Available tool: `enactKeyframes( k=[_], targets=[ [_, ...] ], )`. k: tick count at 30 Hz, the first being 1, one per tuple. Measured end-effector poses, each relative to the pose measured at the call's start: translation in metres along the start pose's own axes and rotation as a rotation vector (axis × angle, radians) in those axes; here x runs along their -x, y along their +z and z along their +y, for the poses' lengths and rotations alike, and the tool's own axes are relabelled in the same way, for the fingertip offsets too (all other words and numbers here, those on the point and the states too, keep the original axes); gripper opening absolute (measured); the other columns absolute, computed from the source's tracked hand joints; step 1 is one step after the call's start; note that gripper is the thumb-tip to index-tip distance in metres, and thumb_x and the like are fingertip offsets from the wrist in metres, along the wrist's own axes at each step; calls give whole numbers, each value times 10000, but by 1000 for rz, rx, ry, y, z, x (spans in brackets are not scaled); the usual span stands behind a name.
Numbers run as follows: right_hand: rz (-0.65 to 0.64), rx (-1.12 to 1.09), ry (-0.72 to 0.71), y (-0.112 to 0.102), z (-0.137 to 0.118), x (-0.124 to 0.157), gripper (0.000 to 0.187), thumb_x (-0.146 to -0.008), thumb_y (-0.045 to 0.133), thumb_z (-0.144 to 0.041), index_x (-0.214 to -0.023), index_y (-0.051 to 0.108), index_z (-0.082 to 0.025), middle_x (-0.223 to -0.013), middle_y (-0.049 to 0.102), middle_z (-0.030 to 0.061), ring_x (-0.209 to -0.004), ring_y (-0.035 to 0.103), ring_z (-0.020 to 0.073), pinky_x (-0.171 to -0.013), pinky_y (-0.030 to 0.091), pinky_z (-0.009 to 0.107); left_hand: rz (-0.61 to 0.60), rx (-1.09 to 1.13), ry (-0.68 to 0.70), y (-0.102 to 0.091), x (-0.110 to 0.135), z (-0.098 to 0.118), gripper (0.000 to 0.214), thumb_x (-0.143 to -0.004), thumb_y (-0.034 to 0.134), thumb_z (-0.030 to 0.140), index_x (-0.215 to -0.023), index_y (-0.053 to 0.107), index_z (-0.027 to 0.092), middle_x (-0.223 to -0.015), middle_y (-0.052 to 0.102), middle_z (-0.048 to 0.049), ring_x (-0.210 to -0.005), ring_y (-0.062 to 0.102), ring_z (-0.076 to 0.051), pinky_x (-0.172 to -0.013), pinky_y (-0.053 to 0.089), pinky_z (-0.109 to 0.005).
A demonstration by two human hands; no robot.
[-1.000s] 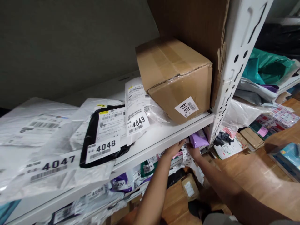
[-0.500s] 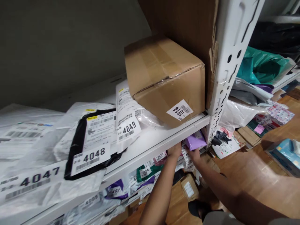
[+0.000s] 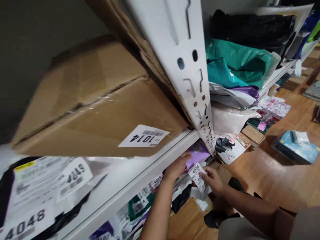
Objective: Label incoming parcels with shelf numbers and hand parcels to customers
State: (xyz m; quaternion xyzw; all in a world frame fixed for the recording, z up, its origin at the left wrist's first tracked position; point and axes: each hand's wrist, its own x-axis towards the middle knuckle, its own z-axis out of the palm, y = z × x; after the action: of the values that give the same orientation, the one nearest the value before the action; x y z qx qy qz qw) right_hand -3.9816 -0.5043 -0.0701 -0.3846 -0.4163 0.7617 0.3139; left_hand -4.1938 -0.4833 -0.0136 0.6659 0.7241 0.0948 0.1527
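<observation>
My right hand [image 3: 213, 180] pinches a strip of white number labels [image 3: 196, 175], the top one reading 4034. The strip hangs down and curls at its lower end. Just under the shelf's front edge, my left hand [image 3: 178, 165] grips the near side of a purple mailing bag [image 3: 197, 156]; its fingertips are partly hidden. The bag lies against the foot of the white upright, right above the label strip. Below my left arm, the lower shelf holds labelled parcels, among them a green parcel [image 3: 140, 204] and one marked 4029.
A cardboard box [image 3: 105, 123] marked 1014 overhangs the upper shelf, beside mailers marked 4048 and 4049. The perforated white post [image 3: 186, 76] rises close on the right. Beyond it are teal bags [image 3: 240, 63]. A blue box [image 3: 297, 146] sits on the wooden floor.
The view has swung right and closer to the box. My right hand has come away from the purple bag and now holds the label strip apart from it. My left hand stays at the bag.
</observation>
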Motion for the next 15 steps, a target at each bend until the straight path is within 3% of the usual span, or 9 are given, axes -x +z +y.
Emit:
enactKeyframes(
  k=[2, 5, 10, 15],
  targets=[
    [-39, -78, -31, 3, -7, -17, 481, -669, 741, -649, -813, 671, -195, -692, 614, -12, -604, 496, 117, -583, 419, 243, -38, 94, 46, -4, 2, -3, 343, -858, 402, 159, -921, 731, 234, -997, 751, -40, -1015, 659, -209, -979, 487, -355],
    [-32, -110, -33, 17, -5, -42, 551, -612, 724, -729, -728, 651, -196, -631, 592, -20, -566, 480, 117, -563, 416, 254, -37, 178, 30, -7, 7, -6, 410, -939, 297, 251, -912, 705, 223, -962, 751, -35, -972, 672, -196, -923, 514, -345],
    [40, -110, -14, 39, 17, -62, 610, -588, 671, -794, -676, 619, -193, -584, 576, -24, -540, 470, 118, -536, 396, 256, -3, 217, 4, -3, 7, -4, 247, -893, 481, 425, -905, 638, 235, -884, 730, -24, -882, 672, -217, -846, 512, -333],
    [112, -69, 9, 41, 29, -66, 595, -611, 666, -769, -644, 612, -177, -564, 572, -18, -515, 438, 105, -502, 357, 246, 7, 187, 12, 0, 5, -4, 257, -918, 440, 428, -868, 611, 242, -839, 713, -33, -839, 664, -227, -803, 501, -344]
  ],
)
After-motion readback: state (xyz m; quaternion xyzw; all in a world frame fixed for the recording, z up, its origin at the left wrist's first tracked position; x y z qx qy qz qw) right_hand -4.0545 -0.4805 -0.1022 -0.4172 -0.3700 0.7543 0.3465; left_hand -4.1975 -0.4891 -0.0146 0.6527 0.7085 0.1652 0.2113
